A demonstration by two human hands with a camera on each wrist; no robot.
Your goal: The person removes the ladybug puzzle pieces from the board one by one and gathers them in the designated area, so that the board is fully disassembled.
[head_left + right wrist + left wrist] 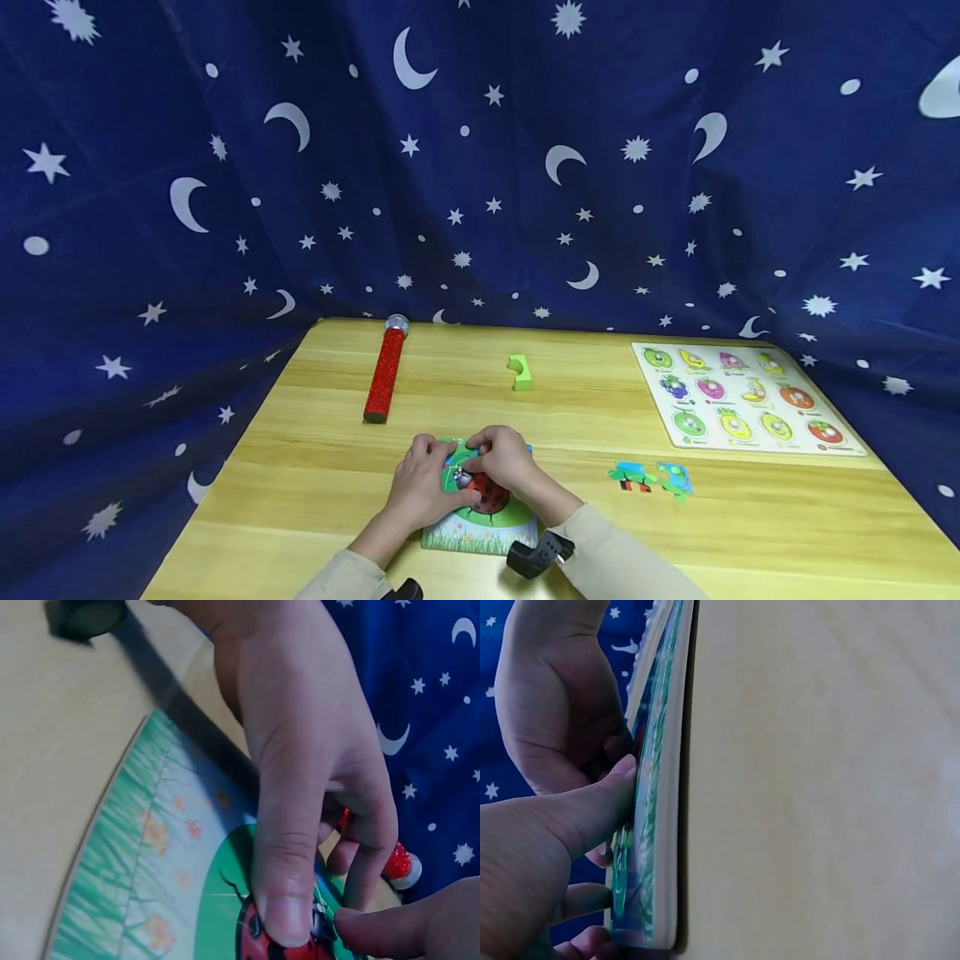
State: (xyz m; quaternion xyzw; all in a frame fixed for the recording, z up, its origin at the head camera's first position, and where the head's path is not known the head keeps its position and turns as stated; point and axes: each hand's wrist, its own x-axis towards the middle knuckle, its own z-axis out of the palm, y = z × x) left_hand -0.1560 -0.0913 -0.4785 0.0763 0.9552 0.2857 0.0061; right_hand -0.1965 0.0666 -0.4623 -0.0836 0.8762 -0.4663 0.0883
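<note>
A ladybug jigsaw puzzle (480, 542) lies flat on the table, with a grass and flower border. My left hand (425, 487) rests on its left side, thumb extended across the red ladybug (255, 941) and fingertips near the upper left edge. From the right, my right hand (510, 461) reaches over the puzzle's upper part, thumb pressing by the ladybug's head and the other fingers bent. In the right wrist view the two hands meet closely there. Whether the right fingers pinch a piece is hidden.
Several loose puzzle pieces (632, 475) lie to the right. A white fruit board (712, 417) is at the back right. Farther back are a green notched block (521, 372) and a red glittery microphone (385, 375). A blue star-and-moon curtain (480, 167) stands behind the table (300, 483).
</note>
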